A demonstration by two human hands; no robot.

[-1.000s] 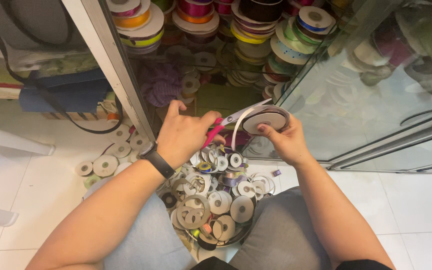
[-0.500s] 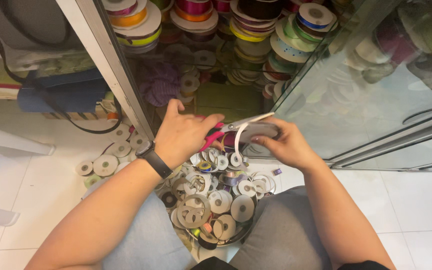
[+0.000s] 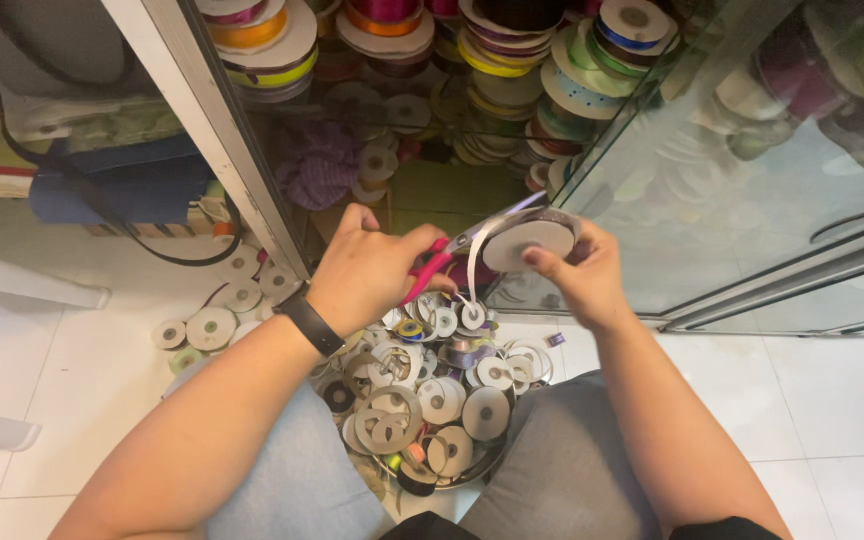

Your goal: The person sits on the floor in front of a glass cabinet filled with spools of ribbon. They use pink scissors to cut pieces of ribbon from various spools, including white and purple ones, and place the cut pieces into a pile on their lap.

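My left hand (image 3: 372,272) grips pink-handled scissors (image 3: 457,250), their blades pointing right toward a strip of white ribbon (image 3: 474,268) that hangs off a spool. My right hand (image 3: 582,280) holds that flat white ribbon spool (image 3: 530,240) upright by its rim, just right of the blades. A black band (image 3: 310,325) sits on my left wrist. Both hands hover above a bowl (image 3: 472,470) heaped with several small ribbon spools between my knees.
An open glass-door cabinet (image 3: 732,200) ahead holds stacks of coloured ribbon rolls (image 3: 492,60). Its white frame post (image 3: 217,130) stands at the left. Loose spools (image 3: 212,325) lie on the white tile floor at the left, next to a blue bag (image 3: 112,185).
My right hand has tipped the spool back up so its flat face shows, and the scissor blades have closed in on the hanging ribbon strip.
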